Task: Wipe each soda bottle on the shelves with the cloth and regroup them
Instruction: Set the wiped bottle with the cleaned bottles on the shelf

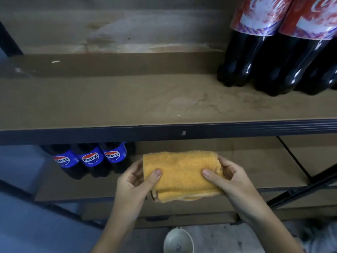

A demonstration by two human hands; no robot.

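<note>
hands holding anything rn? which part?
Yes: both hands hold the folded yellow cloth by its short ends. The left hand grips the left end, the right hand the right end, thumbs on top. No bottle is held.

An upper shelf (127,103) of brown board, edged in dark metal, was seen across the frame — stained and scuffed in places. At its right end, dark cola bottles with red labels (273,57) were stood close together. On the lower shelf (237,170), three Pepsi bottles (91,159) were grouped at the left. Below, on the floor (218,240), a pale bowl (177,241) was set.
</note>
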